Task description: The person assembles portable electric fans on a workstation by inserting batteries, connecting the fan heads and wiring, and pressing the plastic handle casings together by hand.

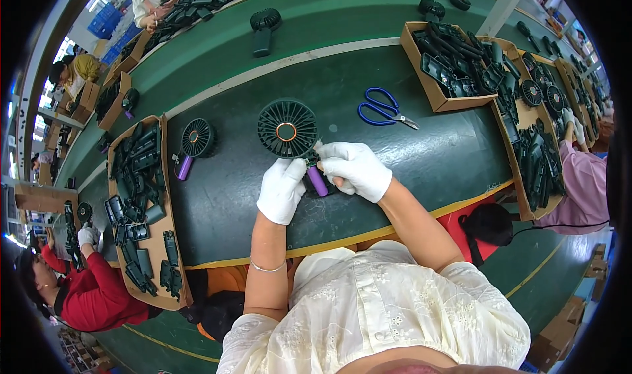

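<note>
Both my hands wear white gloves and meet over the green worktable (230,209). Between them is a dark green handheld fan (287,129) with a round slatted cage and a copper-coloured ring at its centre. A purple cylindrical battery (317,182) hangs at its neck, where a small circuit board partly shows. My left hand (282,188) is closed on the fan's neck just below the cage. The fingers of my right hand (354,169) are pinched at the right of the neck, beside the battery; what they grip is mostly hidden.
Blue-handled scissors (385,111) lie right of the fan. A second fan with a purple battery (195,140) rests to the left. Cardboard trays of dark casing parts stand left (172,242) and right (454,103). Beyond runs a green conveyor (329,28) carrying a fan. Co-workers sit on both sides.
</note>
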`<state>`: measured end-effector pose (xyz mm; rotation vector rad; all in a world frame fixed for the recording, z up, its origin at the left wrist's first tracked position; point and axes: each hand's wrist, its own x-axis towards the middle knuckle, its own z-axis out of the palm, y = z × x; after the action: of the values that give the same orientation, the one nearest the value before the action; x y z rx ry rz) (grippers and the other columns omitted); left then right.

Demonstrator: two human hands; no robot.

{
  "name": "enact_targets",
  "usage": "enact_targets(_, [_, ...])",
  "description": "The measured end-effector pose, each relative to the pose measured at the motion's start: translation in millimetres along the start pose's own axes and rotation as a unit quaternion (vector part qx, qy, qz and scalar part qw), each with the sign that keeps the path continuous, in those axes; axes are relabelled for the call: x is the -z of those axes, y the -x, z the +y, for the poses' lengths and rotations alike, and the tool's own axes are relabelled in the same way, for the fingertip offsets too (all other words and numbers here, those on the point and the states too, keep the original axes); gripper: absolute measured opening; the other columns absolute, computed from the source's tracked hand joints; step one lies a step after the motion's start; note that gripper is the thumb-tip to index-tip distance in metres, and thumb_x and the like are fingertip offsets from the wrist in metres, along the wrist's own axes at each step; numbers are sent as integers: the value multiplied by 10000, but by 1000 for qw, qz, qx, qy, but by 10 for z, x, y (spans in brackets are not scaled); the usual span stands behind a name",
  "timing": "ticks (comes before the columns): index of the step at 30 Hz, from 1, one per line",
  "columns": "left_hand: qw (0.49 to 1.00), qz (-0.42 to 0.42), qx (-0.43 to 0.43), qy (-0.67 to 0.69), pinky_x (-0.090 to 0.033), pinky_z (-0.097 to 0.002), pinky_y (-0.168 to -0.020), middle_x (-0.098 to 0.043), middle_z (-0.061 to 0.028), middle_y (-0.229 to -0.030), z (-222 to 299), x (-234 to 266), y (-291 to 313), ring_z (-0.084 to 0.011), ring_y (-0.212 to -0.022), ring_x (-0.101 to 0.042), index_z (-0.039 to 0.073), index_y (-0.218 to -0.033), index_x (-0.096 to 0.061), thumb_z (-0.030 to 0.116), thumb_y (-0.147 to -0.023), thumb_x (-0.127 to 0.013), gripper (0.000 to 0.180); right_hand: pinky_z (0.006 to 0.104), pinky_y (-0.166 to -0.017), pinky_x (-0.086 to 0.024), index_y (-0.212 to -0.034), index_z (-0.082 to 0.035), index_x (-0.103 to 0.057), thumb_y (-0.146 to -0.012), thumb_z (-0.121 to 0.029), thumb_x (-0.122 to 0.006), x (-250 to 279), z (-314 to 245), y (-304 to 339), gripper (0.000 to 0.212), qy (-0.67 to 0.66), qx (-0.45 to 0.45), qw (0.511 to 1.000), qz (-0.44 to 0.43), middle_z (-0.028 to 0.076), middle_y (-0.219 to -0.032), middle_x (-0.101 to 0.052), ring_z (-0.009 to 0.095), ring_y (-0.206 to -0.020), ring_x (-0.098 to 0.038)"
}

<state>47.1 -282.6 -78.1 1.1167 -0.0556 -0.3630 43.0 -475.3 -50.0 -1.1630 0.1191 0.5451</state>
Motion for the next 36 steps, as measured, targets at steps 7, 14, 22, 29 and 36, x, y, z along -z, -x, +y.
enact_targets(7, [998, 22, -16, -48, -293, -189, -497, -570, 19, -901, -56, 23, -4, -11, -591, -379, -5, -1257, -594, 252, -977, -604, 380, 235, -414, -298, -1284, 73, -601, -899, -117, -631, -32, 32, -8, 430, 140, 55, 987, 53, 13, -637, -544, 60, -463, -408])
enact_targets(14, [998, -12, 12, -59, -399, -376, -1087, -538, -177, -1389, -24, 95, 8, -255, -1263, -527, -87, -1372, -474, 280, -999, -589, 535, 229, -414, -275, -1267, 67, -598, -905, -138, -632, 27, -12, 15, 418, -21, -12, 1000, 6, 17, -643, -539, 69, -454, -399])
enact_targets(22, [993, 26, -14, -115, -316, -210, -511, -528, 33, -795, -25, 48, 22, -32, -594, -391, -3, -1177, -619, 255, -966, -612, 332, 222, -406, -275, -1262, 76, -600, -900, -125, -638, -15, -28, 28, 416, 31, 6, 999, 15, 14, -647, -536, 58, -454, -387])
enact_targets(29, [997, 11, 25, -74, -436, -320, -985, -577, -159, -1342, -19, 72, 19, -200, -1168, -561, -90, -1351, -507, 222, -1002, -561, 471, 221, -417, -304, -1263, 70, -610, -902, -138, -627, -19, -14, 32, 416, 82, 24, 996, 30, 28, -671, -553, 63, -461, -408])
enact_targets(36, [991, 44, 20, -121, -379, -258, -737, -561, -61, -1063, 28, -22, 36, -116, -875, -477, -46, -1251, -574, 216, -984, -587, 375, 234, -417, -285, -1302, 89, -567, -902, -110, -635, 15, -14, 12, 452, -3, -8, 1000, 16, 28, -662, -529, 68, -457, -386])
